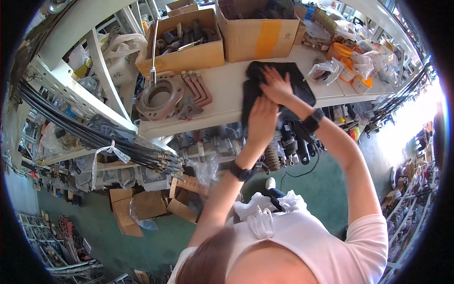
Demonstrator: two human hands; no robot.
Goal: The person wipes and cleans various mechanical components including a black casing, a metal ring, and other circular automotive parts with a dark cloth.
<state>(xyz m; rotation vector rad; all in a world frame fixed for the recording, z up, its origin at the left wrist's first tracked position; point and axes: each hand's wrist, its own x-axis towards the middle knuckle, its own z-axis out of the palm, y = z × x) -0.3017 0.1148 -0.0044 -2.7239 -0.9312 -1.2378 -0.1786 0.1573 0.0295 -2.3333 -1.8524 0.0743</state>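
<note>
A black cloth (pixel 301 86) lies on the white shelf (pixel 222 80), with part of it hanging over the front edge. My right hand (pixel 278 86) rests flat on the cloth's upper part, fingers stretched and somewhat spread. Just below and to its left, my left hand (pixel 263 117) lies flat against the cloth near the shelf edge, its fingers extended. Slight blur softens both hands. Neither hand appears to grip anything. What lies beneath the cloth, if anything, is hidden.
Left of the cloth are a round metal flange (pixel 158 97), reddish bent metal pieces (pixel 197 87) and a small grey bracket (pixel 189 110). Cardboard boxes of parts (pixel 257 40) stand behind. Orange tubs (pixel 347 71) sit to the right. Black hoses (pixel 85 120) run along the left.
</note>
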